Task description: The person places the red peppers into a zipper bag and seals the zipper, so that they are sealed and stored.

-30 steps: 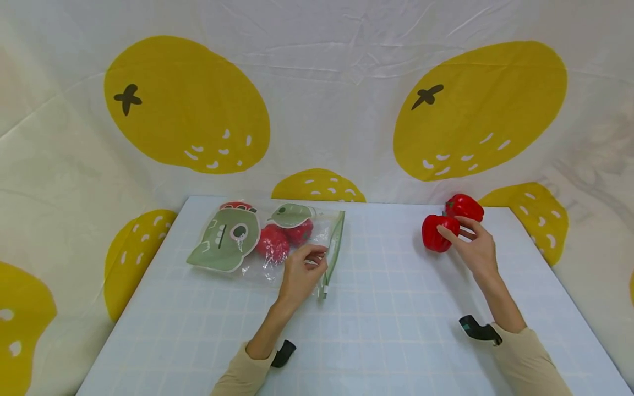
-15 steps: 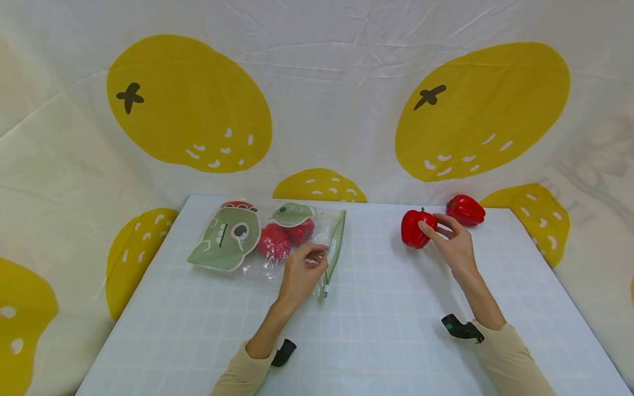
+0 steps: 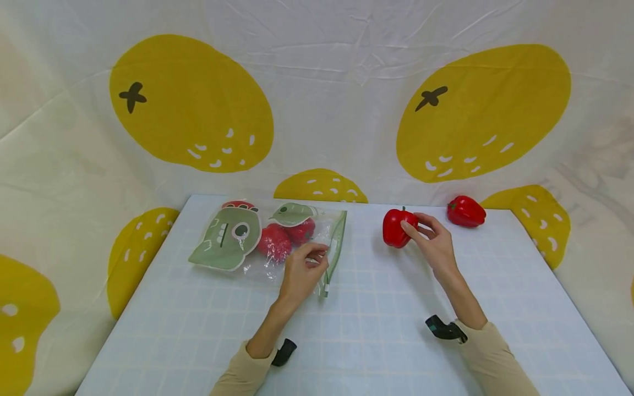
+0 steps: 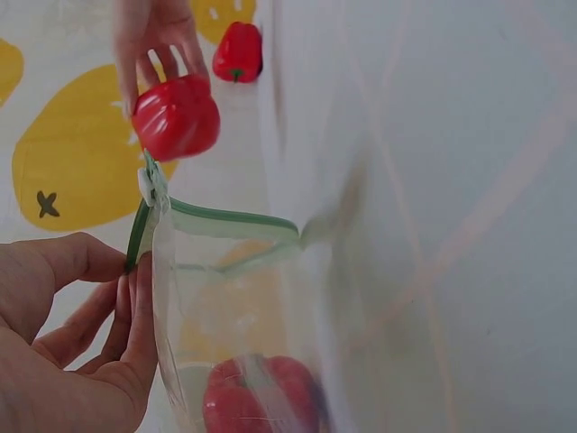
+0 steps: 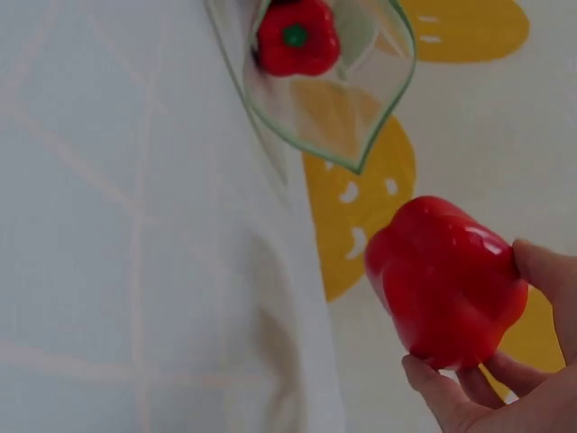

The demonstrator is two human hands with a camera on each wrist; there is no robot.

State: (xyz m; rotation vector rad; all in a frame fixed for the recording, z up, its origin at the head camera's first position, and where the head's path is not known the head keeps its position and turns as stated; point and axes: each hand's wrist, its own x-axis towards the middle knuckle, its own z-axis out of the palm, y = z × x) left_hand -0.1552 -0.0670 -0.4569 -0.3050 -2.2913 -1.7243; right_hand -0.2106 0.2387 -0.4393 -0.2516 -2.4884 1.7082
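My right hand [image 3: 435, 245] holds a red bell pepper [image 3: 395, 228] by its side, thumb in front and fingers behind, raised over the table to the right of a zip bag. In the right wrist view the same bell pepper [image 5: 446, 284] sits between thumb and fingertips. My left hand [image 3: 304, 274] pinches the green-edged rim of the clear zip bag [image 3: 277, 269]; in the left wrist view the bag's mouth [image 4: 234, 216] gapes. Inside lie several red items, one plainly a bell pepper [image 4: 261, 394]. A green cartoon dinosaur print [image 3: 228, 242] covers the bag's left part.
Another red bell pepper [image 3: 466, 212] lies at the table's back right corner. The pale gridded table [image 3: 366, 341] meets a white cloth backdrop [image 3: 337, 110] printed with yellow fruit. Each wrist carries a black camera mount, one on the right [image 3: 446, 330].
My right hand has carried its bell pepper leftward, away from the one at the back corner and closer to the bag. My left hand keeps its place at the bag's rim.
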